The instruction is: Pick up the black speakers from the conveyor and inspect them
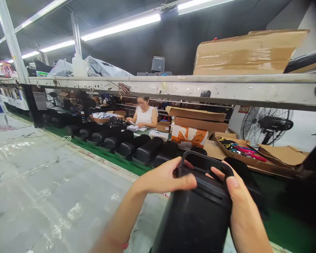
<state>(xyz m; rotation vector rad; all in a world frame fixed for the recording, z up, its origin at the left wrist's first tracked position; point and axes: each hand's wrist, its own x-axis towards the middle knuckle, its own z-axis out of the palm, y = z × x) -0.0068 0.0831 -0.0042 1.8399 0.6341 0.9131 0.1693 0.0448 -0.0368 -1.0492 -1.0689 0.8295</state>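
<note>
1. Gripping a black plastic housing (197,214) at six o'clock in the head view, both hands close around its top end.
2. Left hand (164,179) has its thumb laid over the near edge, fingers curled behind.
3. Right hand (239,207) clasps the right side; its fingers seem to sit under the handle loop (208,162).
4. At eleven o'clock, similar black housings (126,144) line the green belt (116,160); a seated person (144,114) works beyond.

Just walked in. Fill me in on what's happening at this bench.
A person holds a black speaker housing with both bare hands: the left hand grips its top edge by the carry handle, and the right hand clasps its right side. It sits over the plastic-covered bench. A row of similar black housings lies along the green conveyor. Across it, a co-worker sits working among cardboard boxes.
</note>
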